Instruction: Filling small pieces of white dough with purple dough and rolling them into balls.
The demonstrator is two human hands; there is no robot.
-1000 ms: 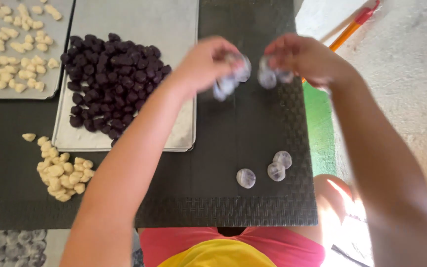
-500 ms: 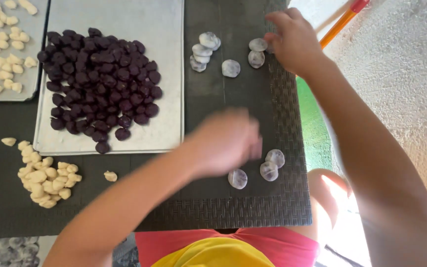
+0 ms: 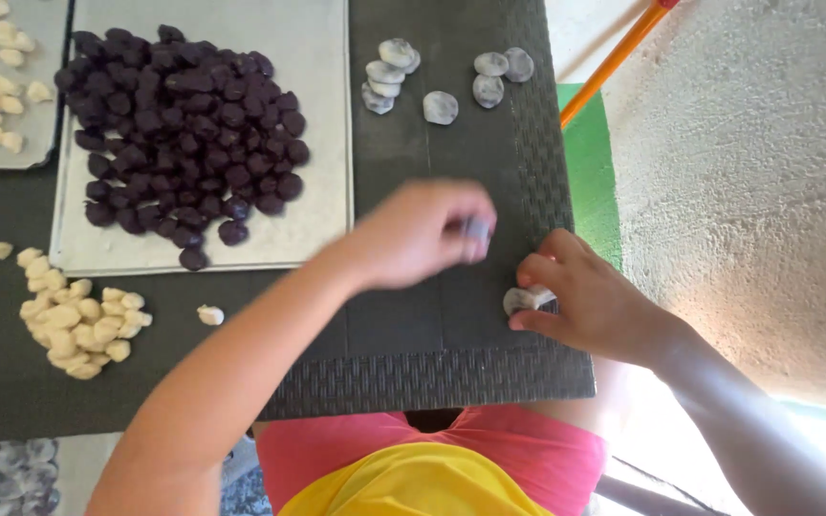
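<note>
The head view looks straight down at a dark woven mat (image 3: 451, 315) that lies on the worktop. The left hand (image 3: 423, 234) hangs over the middle of the mat, near its front edge. It is blurry, but its fingers (image 3: 478, 229) are pinched on a small grey disc (image 3: 476, 227). The right hand (image 3: 590, 301) rests at the front right part of the mat. Its fingers (image 3: 539, 272) are curled and pinch a pale grey round piece (image 3: 520, 300) that touches the mat. The two hands are near each other but apart. At the back edge of the mat lies a group of grey round pieces (image 3: 440, 107), some stacked on each other and some side by side. To the left of the mat is a pale tray (image 3: 322, 143) with a big heap of dark purple balls (image 3: 184, 134) on it. Another tray (image 3: 50, 134) with small cream lumps shows at the back left corner. In front of the purple heap, a pile of cream dough lumps (image 3: 74, 325) lies on the dark worktop, with one lump (image 3: 209, 314) apart from it. An orange stick (image 3: 614, 62) leans past the right edge of the mat. Below the front edge shows a red and yellow shirt (image 3: 432, 468).
</note>
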